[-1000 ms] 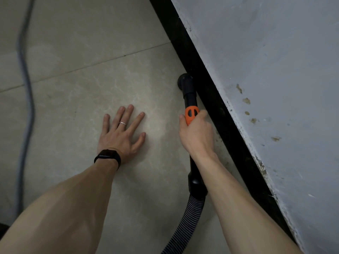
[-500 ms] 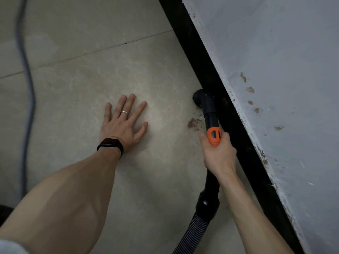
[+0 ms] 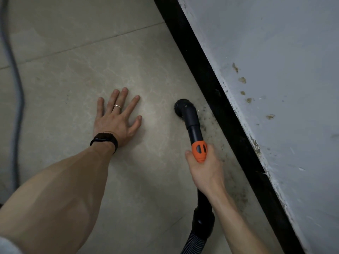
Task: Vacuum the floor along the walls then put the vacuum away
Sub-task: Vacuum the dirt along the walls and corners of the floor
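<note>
My right hand point(image 3: 204, 167) grips the black vacuum wand point(image 3: 195, 132) just behind its orange collar point(image 3: 199, 150). The wand's round black nozzle point(image 3: 182, 109) is down on the beige tiled floor point(image 3: 77, 74), a short way left of the black skirting board point(image 3: 218, 99). Dark specks of dirt point(image 3: 209, 121) lie on the floor between the nozzle and the skirting. The ribbed vacuum hose point(image 3: 194, 242) runs from the wand off the bottom edge. My left hand point(image 3: 116, 116) rests flat on the tile with fingers spread, wearing a ring and a black wristband.
A grey-white wall point(image 3: 275, 61) with chipped brown spots rises on the right above the skirting. A grey cable point(image 3: 15, 99) snakes along the floor at the far left. A tile joint crosses the floor at the upper left.
My right hand has pulled the nozzle left, away from the skirting, onto the spot where a brown dirt patch showed. My left hand has stayed flat on the tile.
</note>
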